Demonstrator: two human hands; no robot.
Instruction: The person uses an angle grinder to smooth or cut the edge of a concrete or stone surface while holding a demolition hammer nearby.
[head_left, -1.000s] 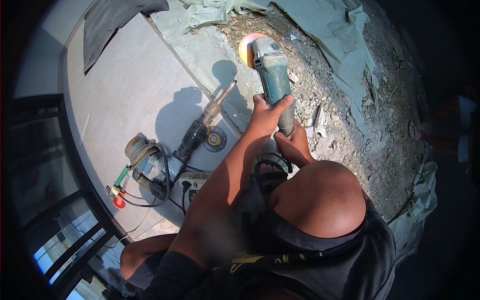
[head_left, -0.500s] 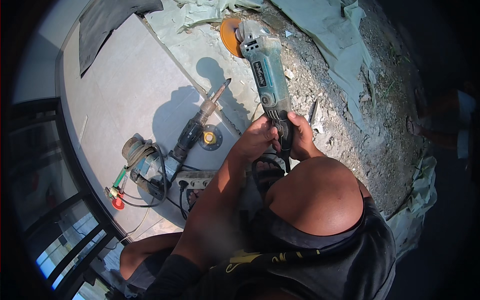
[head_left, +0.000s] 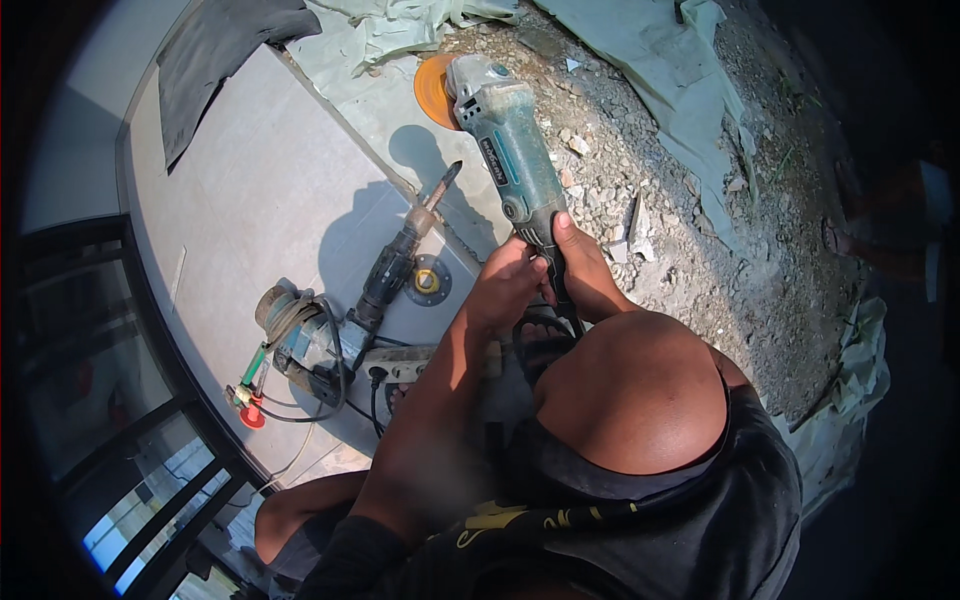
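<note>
I hold a teal angle grinder [head_left: 507,150] with both hands at its rear handle. My left hand [head_left: 506,285] wraps the handle from the left, and my right hand [head_left: 580,270] grips it from the right. The grinder points away from me, its orange disc [head_left: 434,90] at the far end over the edge of a grey slab [head_left: 260,190], beside broken rubble [head_left: 640,200]. My bent knee [head_left: 640,390] is just below the hands, and a sandalled foot [head_left: 540,340] shows under them.
A demolition hammer [head_left: 385,275] lies on the slab with a small round disc [head_left: 427,280] beside it. Left of it sit a coiled cable and tool [head_left: 290,340], a power strip [head_left: 400,365] and a red-tipped tool [head_left: 247,405]. Green sheeting [head_left: 680,80] covers the rubble behind.
The grinder has swung to the left and further from me, its disc now over the slab's edge. My hands have slid back onto the rear handle.
</note>
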